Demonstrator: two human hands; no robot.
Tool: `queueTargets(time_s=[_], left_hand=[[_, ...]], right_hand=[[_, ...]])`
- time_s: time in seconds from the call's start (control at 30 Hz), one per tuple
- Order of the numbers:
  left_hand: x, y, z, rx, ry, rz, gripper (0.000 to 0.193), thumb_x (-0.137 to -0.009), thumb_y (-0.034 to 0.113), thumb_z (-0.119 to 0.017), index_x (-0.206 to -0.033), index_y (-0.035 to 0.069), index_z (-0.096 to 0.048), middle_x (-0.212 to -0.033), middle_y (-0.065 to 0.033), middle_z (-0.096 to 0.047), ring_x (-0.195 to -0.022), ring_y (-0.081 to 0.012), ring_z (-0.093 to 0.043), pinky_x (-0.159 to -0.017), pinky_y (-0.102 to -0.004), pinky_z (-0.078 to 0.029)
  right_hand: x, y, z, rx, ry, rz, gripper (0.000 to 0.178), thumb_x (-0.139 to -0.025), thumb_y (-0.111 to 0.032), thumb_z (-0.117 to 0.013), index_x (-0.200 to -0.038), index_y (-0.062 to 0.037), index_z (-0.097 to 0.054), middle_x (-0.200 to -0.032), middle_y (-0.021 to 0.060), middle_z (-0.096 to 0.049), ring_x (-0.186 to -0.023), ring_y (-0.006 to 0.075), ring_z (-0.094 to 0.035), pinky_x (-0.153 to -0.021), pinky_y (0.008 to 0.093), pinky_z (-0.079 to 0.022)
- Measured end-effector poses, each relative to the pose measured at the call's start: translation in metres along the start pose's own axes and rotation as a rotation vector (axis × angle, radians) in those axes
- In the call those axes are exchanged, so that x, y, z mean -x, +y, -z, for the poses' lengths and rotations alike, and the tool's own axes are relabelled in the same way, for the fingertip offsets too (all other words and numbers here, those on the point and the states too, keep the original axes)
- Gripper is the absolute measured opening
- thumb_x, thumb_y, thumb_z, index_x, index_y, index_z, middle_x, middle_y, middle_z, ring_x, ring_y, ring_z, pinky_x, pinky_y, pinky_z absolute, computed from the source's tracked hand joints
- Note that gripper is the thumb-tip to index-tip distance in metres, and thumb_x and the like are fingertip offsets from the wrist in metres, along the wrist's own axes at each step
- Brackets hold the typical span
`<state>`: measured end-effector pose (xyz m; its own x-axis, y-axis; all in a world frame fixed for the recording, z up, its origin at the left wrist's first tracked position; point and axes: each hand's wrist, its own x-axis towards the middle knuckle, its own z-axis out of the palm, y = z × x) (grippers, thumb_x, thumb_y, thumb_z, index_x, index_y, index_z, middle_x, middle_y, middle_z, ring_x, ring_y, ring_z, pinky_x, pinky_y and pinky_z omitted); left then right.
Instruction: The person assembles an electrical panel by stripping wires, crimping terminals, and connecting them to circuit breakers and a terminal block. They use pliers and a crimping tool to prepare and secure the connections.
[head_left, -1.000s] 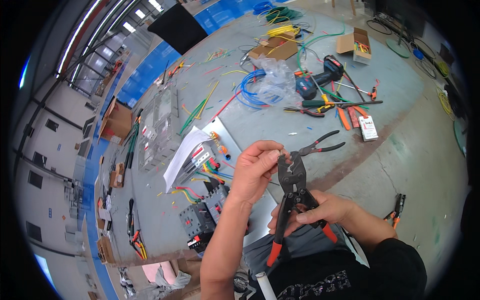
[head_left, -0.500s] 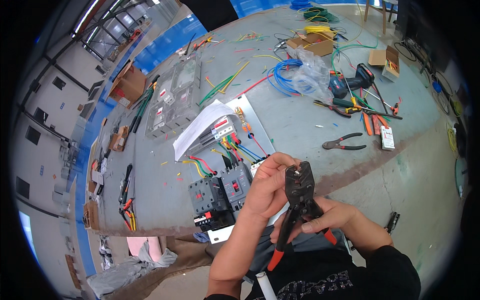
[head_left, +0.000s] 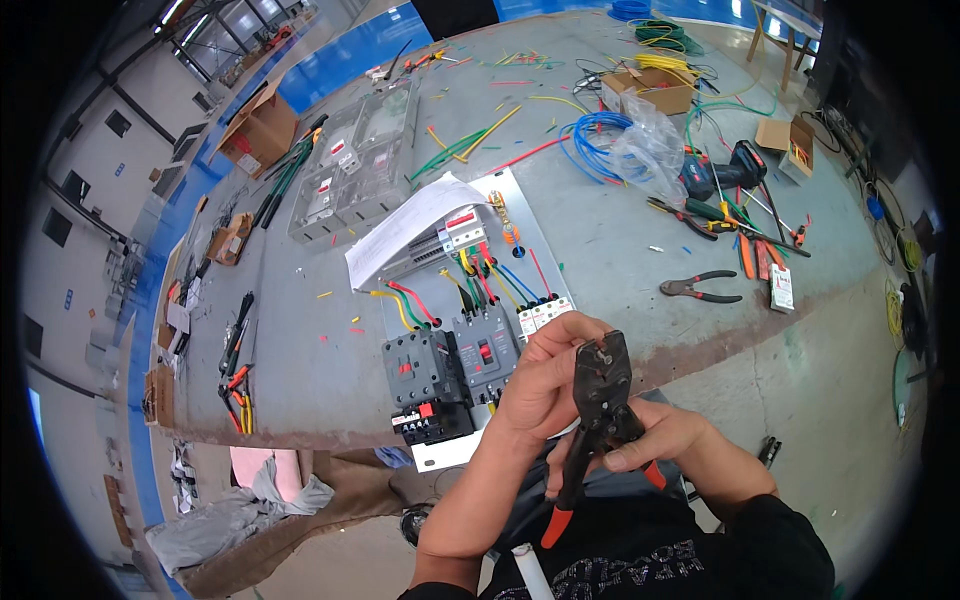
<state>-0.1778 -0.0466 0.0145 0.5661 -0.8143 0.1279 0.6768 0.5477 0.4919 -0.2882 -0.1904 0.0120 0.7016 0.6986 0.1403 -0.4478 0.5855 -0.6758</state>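
Observation:
My right hand [head_left: 660, 438] is wrapped round the handles of a crimping tool [head_left: 605, 385], dark with red-orange grip ends, its head pointing up and away from me. Beside the jaws, my left hand [head_left: 540, 385] is closed, its fingertips pinched behind the tool head. Whatever those fingers hold is hidden. Just past my left forearm lies a white mounting plate [head_left: 440, 456] carrying a contactor [head_left: 415, 367], a grey circuit breaker [head_left: 484, 350] and white modules [head_left: 543, 315]. Red, yellow, green and blue wires run among them. White paper sheets [head_left: 410, 225] lie over part of the plate.
On the grey table [head_left: 590, 235] lie pliers [head_left: 700, 287], a cordless drill [head_left: 720, 172], a blue wire coil [head_left: 597, 145] and clear plastic enclosures [head_left: 355, 165]. Cutters [head_left: 236, 375] rest at the left. The table's front edge [head_left: 720, 345] runs just beyond my hands.
The whole view has shifted slightly, so the table's things sit further right. The crimping tool's handles look a little closer together. Both hands keep their hold near the jaws and handles.

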Motion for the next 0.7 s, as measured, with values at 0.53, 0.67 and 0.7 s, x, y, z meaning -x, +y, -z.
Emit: queueTargets(time_s=[0.53, 0.67, 0.7], left_hand=[[0.009, 0.015, 0.007, -0.027, -0.066, -0.015, 0.015, -0.093, 0.014, -0.071, -0.100, 0.006, -0.061, -0.088, -0.0097, -0.063, -0.083, -0.0220, -0.058, -0.070, -0.0343, -0.052], [0.010, 0.015, 0.010, -0.045, -0.066, -0.038, 0.014, -0.094, 0.011, -0.071, -0.102, 0.005, -0.062, -0.091, -0.0117, -0.064, -0.085, -0.0235, -0.060, -0.069, -0.0335, -0.053], [0.011, 0.014, 0.011, -0.069, -0.068, -0.057, 0.013, -0.094, 0.010, -0.071, -0.104, 0.005, -0.063, -0.091, -0.0122, -0.064, -0.086, -0.0238, -0.061, -0.069, -0.0336, -0.054]], right_hand=[[-0.012, 0.009, -0.003, -0.040, 0.017, -0.040, 0.051, -0.103, -0.017, -0.065, -0.143, 0.0107, -0.051, -0.132, 0.0233, -0.066, -0.131, 0.0353, -0.062, -0.117, 0.0466, -0.044], [-0.015, 0.009, -0.008, -0.024, 0.062, -0.018, 0.047, -0.102, -0.018, -0.066, -0.138, 0.0095, -0.054, -0.133, 0.0223, -0.065, -0.132, 0.0359, -0.061, -0.115, 0.0469, -0.046], [-0.015, 0.010, -0.009, -0.026, 0.064, -0.019, 0.046, -0.102, -0.019, -0.066, -0.138, 0.0092, -0.054, -0.133, 0.0224, -0.065, -0.133, 0.0358, -0.061, -0.115, 0.0467, -0.046]])
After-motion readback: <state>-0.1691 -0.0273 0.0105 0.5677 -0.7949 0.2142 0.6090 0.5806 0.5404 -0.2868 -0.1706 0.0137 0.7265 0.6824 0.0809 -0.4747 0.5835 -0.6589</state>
